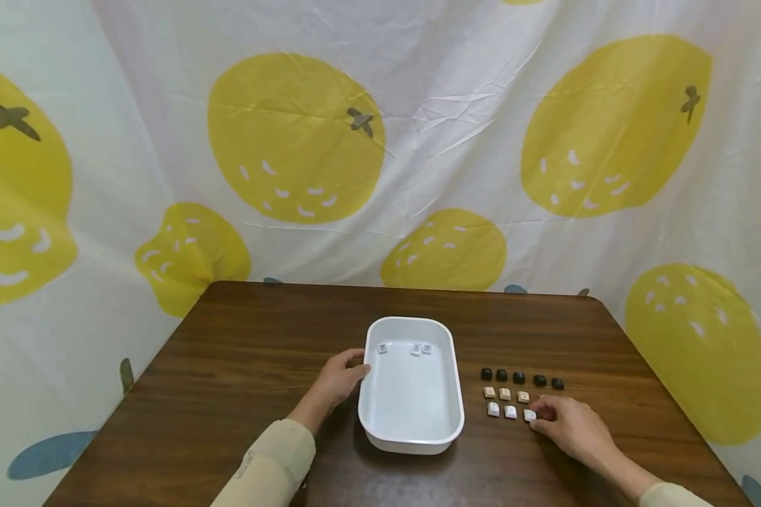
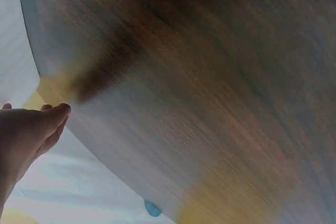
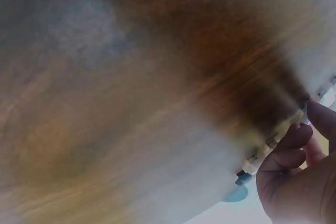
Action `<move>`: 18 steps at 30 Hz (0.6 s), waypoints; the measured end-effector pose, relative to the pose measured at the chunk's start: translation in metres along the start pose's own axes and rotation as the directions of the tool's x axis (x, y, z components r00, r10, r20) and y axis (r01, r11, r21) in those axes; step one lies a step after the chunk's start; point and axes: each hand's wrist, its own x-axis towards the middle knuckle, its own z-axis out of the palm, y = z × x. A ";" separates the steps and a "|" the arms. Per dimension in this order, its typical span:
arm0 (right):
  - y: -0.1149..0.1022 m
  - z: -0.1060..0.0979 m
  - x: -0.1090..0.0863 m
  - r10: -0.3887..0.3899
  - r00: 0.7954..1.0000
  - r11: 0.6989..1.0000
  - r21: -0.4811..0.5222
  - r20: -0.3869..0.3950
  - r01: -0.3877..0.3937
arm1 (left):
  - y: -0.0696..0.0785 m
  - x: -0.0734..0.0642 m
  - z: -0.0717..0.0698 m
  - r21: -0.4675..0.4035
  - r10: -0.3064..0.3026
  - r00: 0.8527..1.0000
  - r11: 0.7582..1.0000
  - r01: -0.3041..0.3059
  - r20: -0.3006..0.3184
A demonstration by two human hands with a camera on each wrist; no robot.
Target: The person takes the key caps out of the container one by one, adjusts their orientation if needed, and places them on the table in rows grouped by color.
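A white rectangular tray (image 1: 412, 446) stands on the table. At its left rim is my left hand (image 1: 339, 380), its fingers fairly straight and the thumb against the edge; the left wrist view also shows this hand (image 2: 30, 132). To the right of the tray, my right hand (image 1: 573, 426) pinches a white keycap (image 1: 530, 415) between thumb and fingertips. That keycap is at the right end of a row with two other white keycaps (image 1: 510, 412). In the right wrist view the hand (image 3: 302, 163) has curled fingers and hides most of the keycap.
Behind the white row lie three cream keycaps (image 1: 504, 394) and a row of several black keycaps (image 1: 519, 377). Three light keycaps (image 1: 382, 348) lie inside the tray at its far end. A lemon-print cloth (image 1: 444, 169) hangs behind the brown wooden table (image 1: 279, 331).
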 end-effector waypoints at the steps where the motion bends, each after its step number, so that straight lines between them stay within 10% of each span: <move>1: -0.001 0.000 0.000 0.009 1.000 1.000 0.004 0.004 -0.009 | 0.000 0.000 0.000 0.004 0.003 1.000 1.000 -0.003 0.003; 8: -0.022 -0.016 0.005 0.003 0.999 1.000 -0.025 -0.044 -0.004 | -0.002 0.003 0.001 -0.004 0.020 1.000 1.000 -0.020 0.005; 18: -0.086 -0.004 0.066 -0.366 0.919 0.917 -0.228 -0.147 0.328 | -0.006 0.003 0.001 -0.010 0.030 1.000 1.000 -0.030 0.003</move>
